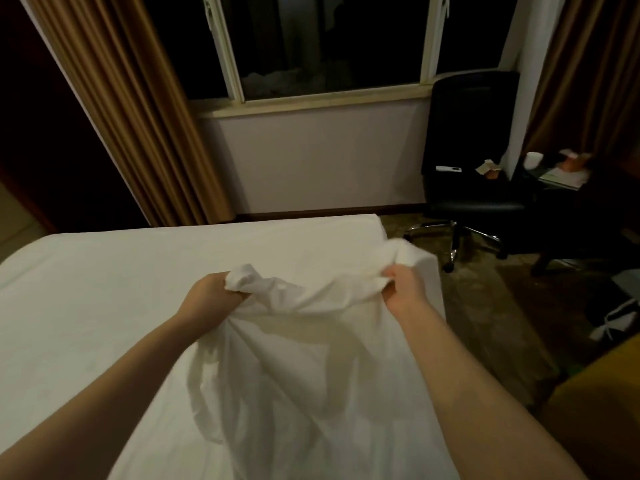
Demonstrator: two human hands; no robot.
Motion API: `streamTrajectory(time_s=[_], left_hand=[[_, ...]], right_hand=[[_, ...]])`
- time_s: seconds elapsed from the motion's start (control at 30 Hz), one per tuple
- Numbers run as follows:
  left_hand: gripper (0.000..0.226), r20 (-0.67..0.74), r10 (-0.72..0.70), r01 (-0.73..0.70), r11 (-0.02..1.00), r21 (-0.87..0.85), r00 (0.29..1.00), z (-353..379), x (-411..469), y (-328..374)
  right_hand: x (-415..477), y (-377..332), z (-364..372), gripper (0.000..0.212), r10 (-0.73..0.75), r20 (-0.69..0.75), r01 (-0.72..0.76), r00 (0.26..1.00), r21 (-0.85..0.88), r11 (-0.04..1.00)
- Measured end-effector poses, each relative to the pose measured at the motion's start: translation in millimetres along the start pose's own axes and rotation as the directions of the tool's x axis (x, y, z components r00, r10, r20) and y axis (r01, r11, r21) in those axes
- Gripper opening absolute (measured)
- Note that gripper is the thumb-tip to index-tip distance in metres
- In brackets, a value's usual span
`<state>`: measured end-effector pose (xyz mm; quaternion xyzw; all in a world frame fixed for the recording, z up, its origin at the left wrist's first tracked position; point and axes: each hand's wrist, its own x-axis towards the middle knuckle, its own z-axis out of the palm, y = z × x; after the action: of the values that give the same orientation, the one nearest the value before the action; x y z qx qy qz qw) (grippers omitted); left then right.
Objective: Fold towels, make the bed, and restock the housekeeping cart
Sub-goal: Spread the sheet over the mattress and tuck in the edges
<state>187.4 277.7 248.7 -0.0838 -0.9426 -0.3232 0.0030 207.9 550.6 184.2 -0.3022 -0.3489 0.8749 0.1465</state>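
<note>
The left hand (211, 292) and the right hand (403, 285) each grip a bunch of the white sheet (311, 341) — lifted above the bed (104, 289), likely so it can spread out flat.

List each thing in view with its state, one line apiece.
sheet: loose, creased, raised in two bunches over the bed.
left hand: grips one bunch of the sheet.
right hand: grips the other bunch.
bed: covered flat in white.
curtain: pulled aside.
chair: small items lying on its seat.
cup: upright on the side table.
</note>
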Motion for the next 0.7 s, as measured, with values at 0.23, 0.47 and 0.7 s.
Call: streamTrajectory(time_s=[0.23,0.47,0.7], left_hand=[[0.027,-0.254,-0.129,0.128,0.992,-0.022,0.959,-66,36,-40],[0.025,-0.281,-0.17,0.148,0.984,-0.097,0.945,-108,49,-96],[0.02,-0.253,-0.164,0.08,0.946,-0.314,0.953,-184,60,-214]], right_hand=[[17,-5,95,0.032,-0.025,0.254,0.041,0.967,-0.06,0.997],[46,57,179,0.062,-0.005,0.067,0.027,0.998,-0.327,0.945],[63,156,342,0.064,-0.149,0.073,0.165,0.986,-0.341,0.926]])
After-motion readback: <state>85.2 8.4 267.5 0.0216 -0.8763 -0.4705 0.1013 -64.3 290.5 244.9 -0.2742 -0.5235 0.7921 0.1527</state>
